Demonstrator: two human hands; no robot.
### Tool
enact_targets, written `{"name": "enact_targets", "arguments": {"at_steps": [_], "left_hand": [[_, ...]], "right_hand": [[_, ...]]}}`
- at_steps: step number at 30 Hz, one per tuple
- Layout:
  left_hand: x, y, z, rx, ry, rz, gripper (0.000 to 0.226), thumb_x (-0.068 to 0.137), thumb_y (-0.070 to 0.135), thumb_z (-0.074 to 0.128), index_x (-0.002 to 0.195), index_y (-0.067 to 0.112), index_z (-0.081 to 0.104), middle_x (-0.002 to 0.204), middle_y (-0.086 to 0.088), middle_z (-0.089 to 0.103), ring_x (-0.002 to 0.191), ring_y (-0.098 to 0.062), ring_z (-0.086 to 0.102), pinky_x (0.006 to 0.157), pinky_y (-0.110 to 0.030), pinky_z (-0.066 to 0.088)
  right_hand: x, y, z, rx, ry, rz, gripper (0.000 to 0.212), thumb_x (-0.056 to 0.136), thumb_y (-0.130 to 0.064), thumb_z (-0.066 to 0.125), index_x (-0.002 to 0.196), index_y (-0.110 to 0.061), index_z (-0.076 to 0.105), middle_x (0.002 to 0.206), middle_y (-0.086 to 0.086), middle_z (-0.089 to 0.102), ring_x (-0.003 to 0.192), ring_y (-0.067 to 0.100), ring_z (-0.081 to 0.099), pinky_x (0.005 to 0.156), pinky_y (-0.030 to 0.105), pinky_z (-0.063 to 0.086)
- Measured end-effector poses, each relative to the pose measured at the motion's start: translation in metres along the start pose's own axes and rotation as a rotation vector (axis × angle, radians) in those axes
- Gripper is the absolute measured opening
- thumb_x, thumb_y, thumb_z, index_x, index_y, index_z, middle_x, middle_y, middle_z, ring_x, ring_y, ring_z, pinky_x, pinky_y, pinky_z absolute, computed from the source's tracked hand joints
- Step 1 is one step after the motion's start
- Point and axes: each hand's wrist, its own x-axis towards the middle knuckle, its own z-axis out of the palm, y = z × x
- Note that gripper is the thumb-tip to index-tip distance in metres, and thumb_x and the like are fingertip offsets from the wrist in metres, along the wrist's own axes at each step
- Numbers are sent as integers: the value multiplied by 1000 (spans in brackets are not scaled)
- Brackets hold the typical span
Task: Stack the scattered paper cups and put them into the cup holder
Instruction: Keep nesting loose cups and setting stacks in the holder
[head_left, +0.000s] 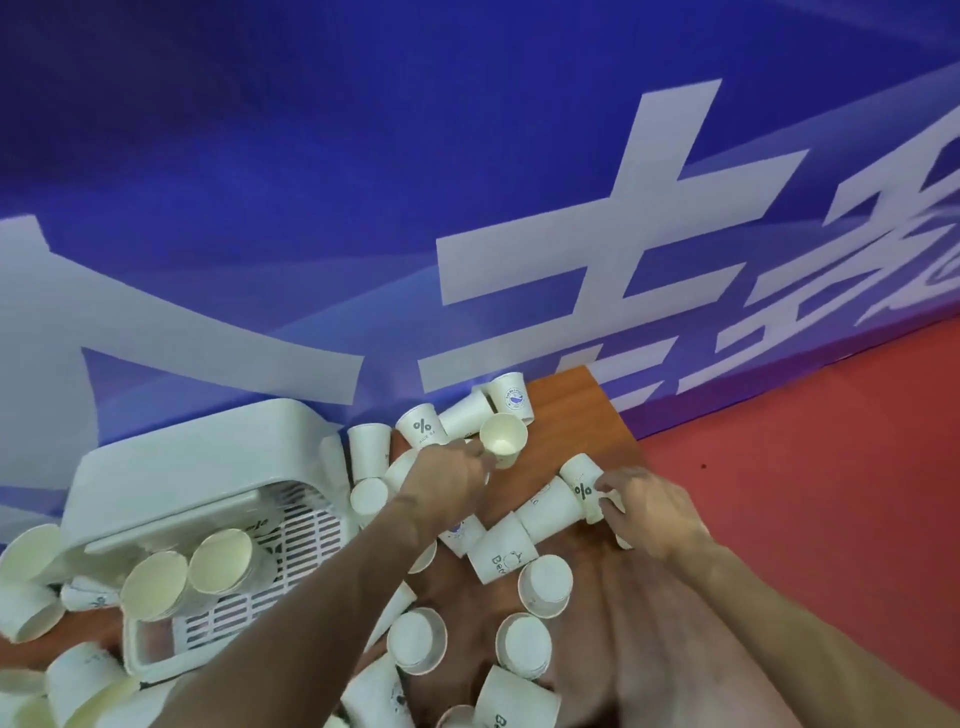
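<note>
In the head view, a brown wooden counter is shown against a blue banner with large white characters, and a red floor is seen to its right. The left hand is held over the far middle of the counter. Its fingers are curled round the lower side of a tilted cup, whose open mouth is turned toward the camera. The right hand is placed near the counter's right edge. Its fingers are pinched on a cup marked %, which lies on its side touching a second lying cup; whether the two are nested cannot be told. The white cup holder is set at the left, and two stacks of cups are leaned in it on a slatted tray. Loose cups are scattered, upright and on their sides, around the arms and the holder.
</note>
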Motion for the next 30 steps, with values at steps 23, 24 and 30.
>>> {"name": "enact_targets", "arguments": {"at_steps": [23,24,30], "left_hand": [[53,4,18,82,-74,-75,18,90,20,63,108,20,62,96,-2,66,85,-24,67,65,-31,46],[50,1,13,71,-61,-70,17,89,20,63,106,20,62,94,-3,66,82,-24,67,63,-31,44],[23,-17,-20,90,-5,-33,15,91,23,63,104,17,62,91,-4,66,71,-23,62,62,-30,46]], "right_hand": [[51,-40,51,424,-80,345,21,85,-31,66,106,-33,65,97,-14,72,89,13,71,86,29,53],[50,-42,49,508,-86,383,18,85,-30,68,103,-32,66,92,-17,72,78,8,72,78,23,52],[40,-58,35,654,-97,406,14,87,-28,71,101,-28,70,88,-17,72,55,1,68,62,10,43]]}}
